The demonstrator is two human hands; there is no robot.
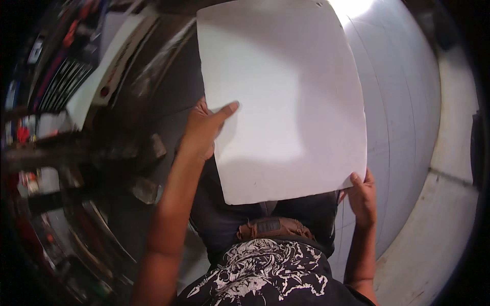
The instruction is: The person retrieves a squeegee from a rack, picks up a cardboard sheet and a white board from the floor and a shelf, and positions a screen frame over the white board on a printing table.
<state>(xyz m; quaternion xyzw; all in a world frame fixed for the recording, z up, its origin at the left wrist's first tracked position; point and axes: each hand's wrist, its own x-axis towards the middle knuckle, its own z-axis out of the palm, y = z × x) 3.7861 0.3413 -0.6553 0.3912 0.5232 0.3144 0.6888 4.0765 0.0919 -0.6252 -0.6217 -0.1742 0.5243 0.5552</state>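
Observation:
A large white rectangular board point(286, 97) with slightly worn edges and rounded corners is held up in front of my body. My left hand point(206, 125) grips its left edge, the thumb lying on the face and the other fingers mostly hidden behind it. At the lower right corner my right hand point(362, 194) pinches the board, thumb on top and fingers partly underneath. A small hole or mark point(319, 4) shows near the board's top right corner. Bright light falls on the board's middle, with shadow along its right and lower parts.
On the left stand a dark wooden bench or rack point(66, 153) and cluttered shelves with red and orange items point(69, 35). A pale panel point(97, 81) leans there. Grey tiled floor point(403, 102) stretches to the right, ending at a low whitish wall point(457, 127).

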